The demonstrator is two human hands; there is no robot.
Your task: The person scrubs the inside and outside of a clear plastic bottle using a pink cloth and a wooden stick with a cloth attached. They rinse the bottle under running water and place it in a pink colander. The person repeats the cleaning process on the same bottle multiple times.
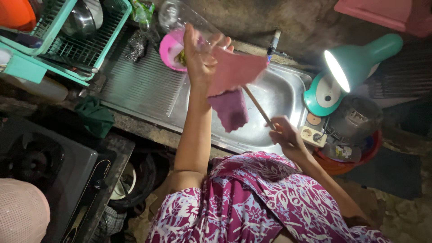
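Observation:
My left hand (199,56) is raised over the steel sink (279,96), gripping a clear drinking glass (177,18) together with a pink cloth (231,90) that hangs down from it. My right hand (284,135) is lower, at the sink's near edge, pinching the end of a thin wooden stick (257,105). The stick slants up behind the cloth towards the glass; its far end is hidden.
A ribbed steel drainboard (139,81) lies left of the basin, with a pink bowl (170,49) and a steel scourer (136,45). A teal dish rack (67,42) stands at far left. A teal lamp (346,72) shines at right beside a power strip (310,130). A gas stove (49,166) sits below left.

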